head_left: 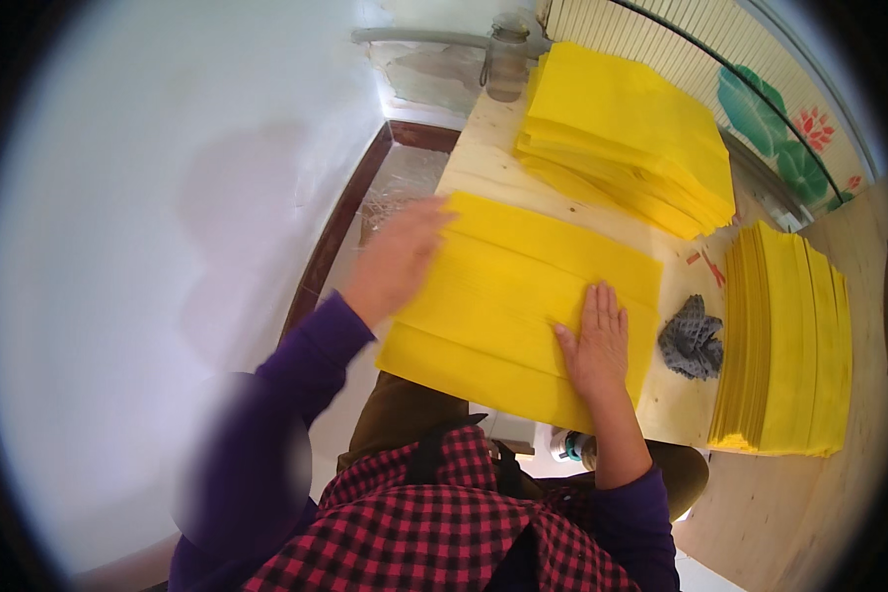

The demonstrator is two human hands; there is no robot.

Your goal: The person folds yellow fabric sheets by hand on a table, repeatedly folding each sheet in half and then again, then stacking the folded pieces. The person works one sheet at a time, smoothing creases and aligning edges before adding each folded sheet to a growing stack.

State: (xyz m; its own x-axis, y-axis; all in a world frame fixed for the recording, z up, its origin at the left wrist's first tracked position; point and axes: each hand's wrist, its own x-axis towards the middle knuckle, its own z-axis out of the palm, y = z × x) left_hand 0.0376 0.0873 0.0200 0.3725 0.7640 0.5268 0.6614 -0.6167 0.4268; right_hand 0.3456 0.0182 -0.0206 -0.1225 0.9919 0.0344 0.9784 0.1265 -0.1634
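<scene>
A creased yellow sheet, fabric-like in look (503,286), lies flat across the wooden table in front of me and overhangs its near edge. My right hand (600,345) rests palm down on the sheet's right part, fingers stretched out. Over at the sheet's left edge is my left hand (400,261), smeared by motion; whether its fingers grip the edge does not show. Behind the sheet lies a loose pile of similar yellow pieces (627,123).
A tall stack of folded yellow pieces (784,345) stands at the right, beside a crumpled grey cloth (692,337) and small red scraps (708,267). A clear bottle (507,59) stands at the table's far left corner. A white wall (148,257) rises at the left.
</scene>
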